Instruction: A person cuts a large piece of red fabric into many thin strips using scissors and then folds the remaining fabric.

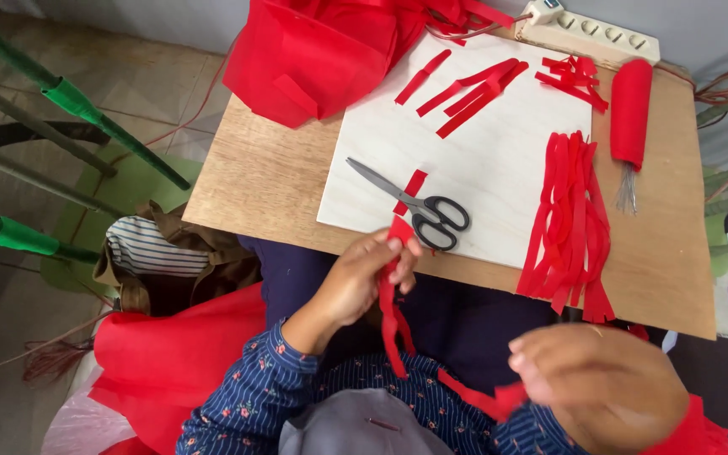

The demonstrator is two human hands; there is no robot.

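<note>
Pinched in left hand (364,282) and right hand (587,379): one long red fabric strip (393,324); beyond them, cut red fabric strips (570,223) piled, black-handled steel scissors (419,206) idle, red uncut cloth (322,50) remaining.

— Any packages, labels, signs or screens near you?

— None I can see. Nothing boxed or wrapped, no label, sign or screen on my table or beside it.

Two hands close to the body
Left hand (364,282) raised with fingers pinched; right hand (600,383) lower, curled closed.
</note>
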